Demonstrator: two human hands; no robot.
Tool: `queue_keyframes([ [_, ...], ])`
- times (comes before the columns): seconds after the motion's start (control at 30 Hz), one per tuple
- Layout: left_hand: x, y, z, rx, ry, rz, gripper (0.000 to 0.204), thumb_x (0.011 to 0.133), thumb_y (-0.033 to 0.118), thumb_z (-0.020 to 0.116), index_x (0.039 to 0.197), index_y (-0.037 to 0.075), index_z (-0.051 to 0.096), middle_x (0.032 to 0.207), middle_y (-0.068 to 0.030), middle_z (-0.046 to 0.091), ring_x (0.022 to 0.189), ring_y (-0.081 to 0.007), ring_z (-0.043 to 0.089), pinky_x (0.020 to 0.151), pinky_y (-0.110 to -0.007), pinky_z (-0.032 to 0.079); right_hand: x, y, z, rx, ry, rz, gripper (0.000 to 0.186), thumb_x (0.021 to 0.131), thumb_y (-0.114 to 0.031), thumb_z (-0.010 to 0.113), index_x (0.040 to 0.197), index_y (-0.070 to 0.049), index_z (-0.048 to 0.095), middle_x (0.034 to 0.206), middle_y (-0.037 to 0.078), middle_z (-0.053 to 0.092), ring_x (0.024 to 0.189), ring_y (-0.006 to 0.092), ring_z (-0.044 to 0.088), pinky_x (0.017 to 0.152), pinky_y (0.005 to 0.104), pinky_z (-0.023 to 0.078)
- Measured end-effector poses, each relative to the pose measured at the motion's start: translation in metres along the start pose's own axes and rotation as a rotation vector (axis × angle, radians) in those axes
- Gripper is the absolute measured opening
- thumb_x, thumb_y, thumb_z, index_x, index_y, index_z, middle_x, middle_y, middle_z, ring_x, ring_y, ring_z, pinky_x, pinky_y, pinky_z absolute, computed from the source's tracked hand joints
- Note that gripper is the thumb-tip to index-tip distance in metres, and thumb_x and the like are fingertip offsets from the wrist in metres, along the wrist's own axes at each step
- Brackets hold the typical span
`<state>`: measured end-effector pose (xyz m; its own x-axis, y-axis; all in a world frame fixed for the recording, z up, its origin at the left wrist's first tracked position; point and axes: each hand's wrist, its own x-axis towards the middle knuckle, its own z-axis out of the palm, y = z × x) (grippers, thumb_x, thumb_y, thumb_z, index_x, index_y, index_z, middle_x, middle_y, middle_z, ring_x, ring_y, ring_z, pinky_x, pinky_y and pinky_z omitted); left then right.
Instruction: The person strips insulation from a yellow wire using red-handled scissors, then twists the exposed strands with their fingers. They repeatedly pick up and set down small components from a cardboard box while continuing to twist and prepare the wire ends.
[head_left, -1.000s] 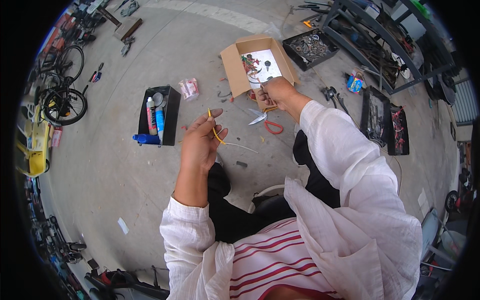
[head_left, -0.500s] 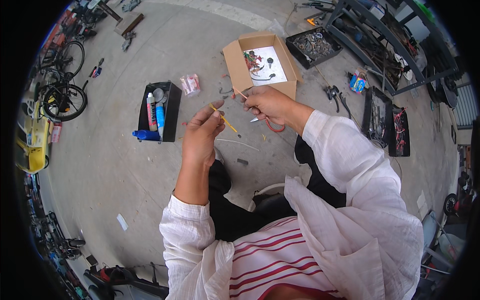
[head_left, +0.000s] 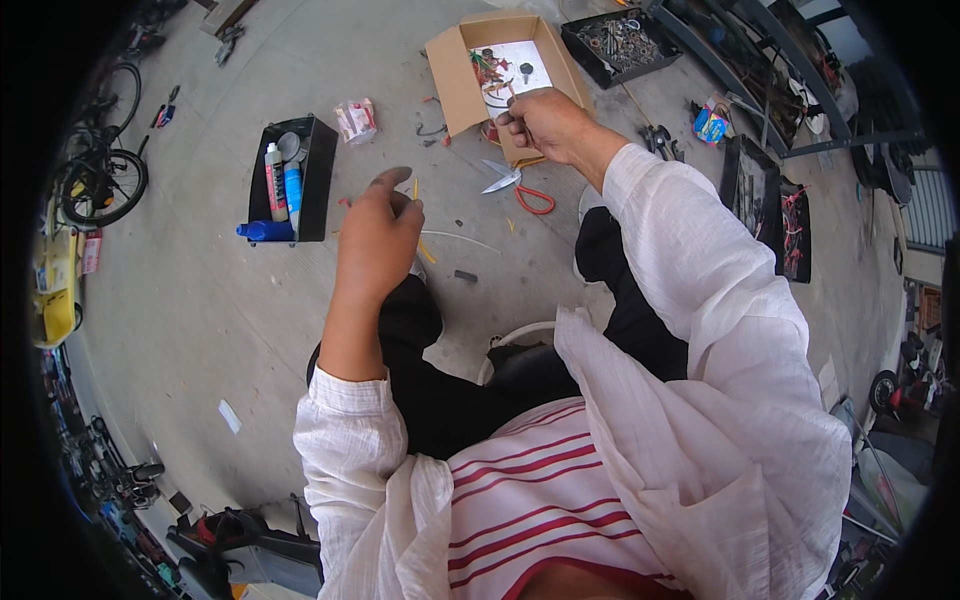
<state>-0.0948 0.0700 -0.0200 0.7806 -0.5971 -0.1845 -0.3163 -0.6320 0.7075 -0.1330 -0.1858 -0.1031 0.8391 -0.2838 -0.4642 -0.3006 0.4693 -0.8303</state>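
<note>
My left hand [head_left: 375, 235] is pinched on a thin yellow tube [head_left: 416, 187], whose lower end shows below the thumb. Over the near edge of the open cardboard box [head_left: 445, 85], my right hand [head_left: 550, 125] is closed on a thin orange strip [head_left: 512, 91], its tip poking above the fingers. Inside the box lie coloured wire pieces [head_left: 490, 66] and a small black part [head_left: 527, 70] on a white bottom. Scissors [head_left: 533, 200] with red handles rest open on the floor just below my right hand. A white thin tube [head_left: 465, 238] lies near my left hand.
A black bin [head_left: 321, 170] with tubes and a blue bottle [head_left: 265, 231] stands left. Beside it is a clear pink-marked packet [head_left: 356, 120]. A tray of metal parts [head_left: 620, 45], pliers [head_left: 660, 142] and a dark metal rack [head_left: 790, 90] are at the right. A bicycle [head_left: 105, 187] stands far left.
My right hand has moved forward to the box with the orange strip, uncovering the scissors. My left hand has shifted left, and the yellow tube stands more upright in it. The whole view has shifted slightly.
</note>
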Motion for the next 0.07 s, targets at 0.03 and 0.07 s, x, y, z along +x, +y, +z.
queue_keyframes([
  [0.03,-0.002,-0.004,-0.001,0.098,-0.005,0.025,0.04,0.083,0.012,0.059,0.121,0.002,0.057,0.079,-0.0123,0.066,0.075,-0.0229,0.064,0.072,-0.034,0.048,0.005,-0.009,-0.001,-0.001,0.043,-0.079,0.016,0.089,-0.007,0.049,0.097,0.006,0.054,0.095,0.017,0.059,0.077,0.0166,0.059,0.057,0.0254,0.049],
  [0.07,0.0,-0.005,0.0,0.114,-0.048,0.017,0.042,0.083,0.014,0.06,0.123,0.004,0.056,0.084,-0.0134,0.068,0.08,-0.0264,0.066,0.073,-0.037,0.048,0.021,-0.015,-0.012,0.099,0.061,-0.211,0.024,0.089,-0.007,0.051,0.107,0.008,0.053,0.099,0.02,0.059,0.084,0.0225,0.062,0.07,0.0308,0.054],
])
